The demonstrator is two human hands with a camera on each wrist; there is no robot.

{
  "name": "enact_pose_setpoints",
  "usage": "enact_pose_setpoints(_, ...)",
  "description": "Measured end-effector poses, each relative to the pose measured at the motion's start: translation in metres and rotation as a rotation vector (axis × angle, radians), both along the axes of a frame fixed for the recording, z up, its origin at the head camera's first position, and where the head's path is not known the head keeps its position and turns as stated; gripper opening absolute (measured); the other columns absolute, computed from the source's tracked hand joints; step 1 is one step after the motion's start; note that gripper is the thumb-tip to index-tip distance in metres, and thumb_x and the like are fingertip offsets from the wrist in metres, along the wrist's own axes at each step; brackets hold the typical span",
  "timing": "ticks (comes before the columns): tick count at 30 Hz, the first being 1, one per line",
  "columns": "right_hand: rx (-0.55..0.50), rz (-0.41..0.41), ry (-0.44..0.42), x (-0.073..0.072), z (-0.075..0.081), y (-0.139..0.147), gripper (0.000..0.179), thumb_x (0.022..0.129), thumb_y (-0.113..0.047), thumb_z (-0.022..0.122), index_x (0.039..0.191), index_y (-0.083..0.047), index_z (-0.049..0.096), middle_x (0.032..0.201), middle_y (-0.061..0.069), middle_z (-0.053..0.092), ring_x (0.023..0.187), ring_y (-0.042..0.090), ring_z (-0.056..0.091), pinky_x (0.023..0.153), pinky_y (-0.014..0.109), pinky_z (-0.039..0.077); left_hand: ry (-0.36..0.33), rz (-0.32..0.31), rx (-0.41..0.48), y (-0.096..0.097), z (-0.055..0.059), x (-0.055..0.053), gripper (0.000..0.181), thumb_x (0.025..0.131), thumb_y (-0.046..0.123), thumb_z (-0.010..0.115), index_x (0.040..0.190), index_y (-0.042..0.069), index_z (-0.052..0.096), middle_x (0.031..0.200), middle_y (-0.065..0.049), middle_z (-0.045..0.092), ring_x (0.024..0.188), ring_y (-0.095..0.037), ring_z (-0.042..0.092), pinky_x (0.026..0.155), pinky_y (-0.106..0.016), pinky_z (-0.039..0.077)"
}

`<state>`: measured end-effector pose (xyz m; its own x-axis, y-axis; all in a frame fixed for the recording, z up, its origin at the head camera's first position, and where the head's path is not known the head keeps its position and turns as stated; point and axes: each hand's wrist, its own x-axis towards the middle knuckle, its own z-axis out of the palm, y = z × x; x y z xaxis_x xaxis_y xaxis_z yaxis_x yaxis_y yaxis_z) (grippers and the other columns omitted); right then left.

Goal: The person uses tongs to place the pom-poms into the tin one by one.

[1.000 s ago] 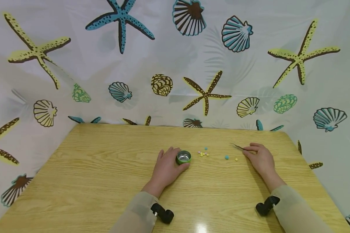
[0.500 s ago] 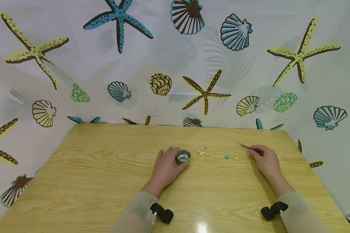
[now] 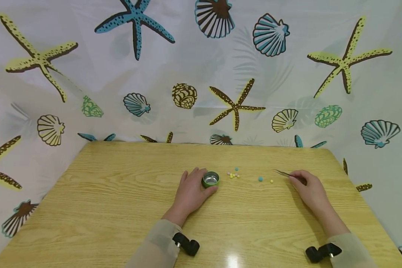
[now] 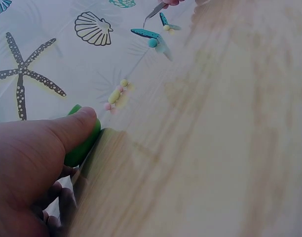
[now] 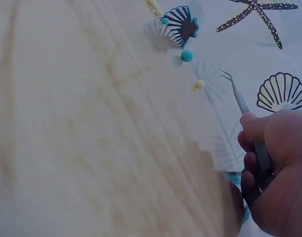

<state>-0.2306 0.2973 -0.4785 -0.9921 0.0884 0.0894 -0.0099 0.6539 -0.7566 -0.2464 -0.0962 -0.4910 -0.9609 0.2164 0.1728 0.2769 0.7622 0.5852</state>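
My left hand (image 3: 191,191) holds a small green tin (image 3: 210,179) on the table, its thumb at the near side and fingers behind. The tin's silvery inside shows from above, with no bead visible in it. In my right hand (image 3: 309,189) is a pair of tweezers (image 5: 238,96), pinched between thumb and fingers. Their bent tips point left, apart from each other, with nothing between them. Left of the tips lie a yellow bead (image 5: 200,84) and a larger blue bead (image 5: 187,56). Closer to the tin is a cluster of small yellow and pink beads (image 3: 232,176).
A small blue bead (image 3: 236,169) lies just behind the cluster. The wooden table (image 3: 120,208) reaches back to a white cloth (image 3: 160,126) printed with shells and starfish. Each sleeve carries a black wrist mount (image 3: 186,244).
My right hand, with the tweezers, has moved right and slightly nearer to me, away from the beads. My left hand and the tin stay in place.
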Motion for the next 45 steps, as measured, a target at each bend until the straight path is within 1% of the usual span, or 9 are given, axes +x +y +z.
enact_pose_setpoints(5, 0.016, 0.019, -0.012, 0.008, 0.000, 0.005, 0.037, 0.116, -0.030, 0.063, 0.138, -0.001, 0.070, 0.132, 0.021, 0.070, 0.116, 0.033, 0.065, 0.097, 0.045, 0.052, 0.001, -0.001, 0.000, 0.001, 0.000, 0.000, 0.070, 0.101, 0.041, 0.084, 0.154, 0.002, 0.060, 0.159, -0.019, 0.059, 0.159, -0.039, 0.040, 0.136, -0.059, 0.012)
enact_pose_setpoints(8, 0.007, 0.026, -0.030, 0.011, 0.000, 0.008, 0.037, 0.115, -0.031, 0.064, 0.139, -0.002, 0.071, 0.132, 0.019, 0.071, 0.116, 0.030, 0.064, 0.094, 0.038, 0.052, 0.001, 0.000, -0.003, 0.001, 0.000, 0.000, 0.069, 0.101, 0.041, 0.084, 0.154, 0.003, 0.060, 0.159, -0.019, 0.059, 0.160, -0.039, 0.040, 0.136, -0.059, 0.012)
enact_pose_setpoints(10, 0.006, 0.032, -0.037, 0.012, 0.000, 0.010, 0.038, 0.115, -0.032, 0.064, 0.139, -0.003, 0.071, 0.132, 0.018, 0.071, 0.114, 0.028, 0.064, 0.090, 0.033, 0.052, 0.004, 0.001, -0.004, 0.001, 0.000, 0.000, 0.069, 0.101, 0.041, 0.084, 0.153, 0.003, 0.060, 0.159, -0.019, 0.059, 0.159, -0.039, 0.040, 0.135, -0.059, 0.013)
enact_pose_setpoints(13, 0.011, 0.040, -0.039, 0.013, -0.001, 0.012, 0.038, 0.114, -0.032, 0.066, 0.139, -0.003, 0.072, 0.131, 0.017, 0.072, 0.110, 0.027, 0.063, 0.086, 0.030, 0.052, 0.007, 0.000, -0.006, 0.001, 0.000, -0.001, 0.069, 0.101, 0.041, 0.084, 0.153, 0.003, 0.060, 0.158, -0.019, 0.060, 0.159, -0.040, 0.041, 0.135, -0.060, 0.013)
enact_pose_setpoints(18, 0.031, 0.044, -0.038, 0.013, -0.002, 0.015, 0.035, 0.114, -0.030, 0.068, 0.137, -0.004, 0.073, 0.133, 0.018, 0.071, 0.112, 0.029, 0.064, 0.091, 0.039, 0.053, 0.004, 0.001, -0.005, 0.002, -0.001, -0.001, 0.068, 0.101, 0.041, 0.084, 0.153, 0.003, 0.060, 0.158, -0.018, 0.060, 0.159, -0.040, 0.041, 0.135, -0.060, 0.013)
enact_pose_setpoints(23, 0.033, 0.042, -0.042, 0.014, -0.002, 0.016, 0.037, 0.114, -0.029, 0.067, 0.139, -0.003, 0.073, 0.137, 0.023, 0.069, 0.119, 0.038, 0.065, 0.099, 0.053, 0.053, 0.002, -0.004, -0.006, 0.001, -0.003, -0.002, 0.070, 0.101, 0.042, 0.083, 0.154, 0.003, 0.060, 0.158, -0.017, 0.060, 0.160, -0.038, 0.040, 0.136, -0.059, 0.012)
enact_pose_setpoints(26, 0.039, 0.048, -0.033, 0.014, -0.002, 0.017, 0.036, 0.113, -0.026, 0.068, 0.139, -0.001, 0.072, 0.139, 0.025, 0.068, 0.121, 0.042, 0.064, 0.101, 0.057, 0.053, -0.005, -0.005, -0.007, 0.001, -0.003, -0.002, 0.071, 0.102, 0.043, 0.083, 0.156, 0.004, 0.059, 0.160, -0.017, 0.059, 0.161, -0.037, 0.039, 0.136, -0.057, 0.010)
enact_pose_setpoints(33, 0.049, 0.046, -0.026, 0.015, -0.005, 0.014, 0.031, 0.113, -0.020, 0.069, 0.136, 0.000, 0.073, 0.136, 0.026, 0.068, 0.120, 0.042, 0.065, 0.101, 0.058, 0.053, -0.011, -0.002, -0.015, 0.002, -0.002, -0.002, 0.071, 0.102, 0.043, 0.082, 0.156, 0.003, 0.058, 0.160, -0.017, 0.058, 0.161, -0.036, 0.039, 0.136, -0.057, 0.010)
enact_pose_setpoints(45, 0.083, 0.039, 0.006, 0.013, -0.007, 0.015, 0.030, 0.112, -0.020, 0.071, 0.132, 0.002, 0.074, 0.134, 0.027, 0.069, 0.122, 0.046, 0.065, 0.102, 0.062, 0.053, -0.013, -0.003, -0.016, 0.001, -0.001, -0.001, 0.071, 0.102, 0.043, 0.082, 0.156, 0.002, 0.058, 0.161, -0.019, 0.058, 0.161, -0.038, 0.038, 0.136, -0.057, 0.010)
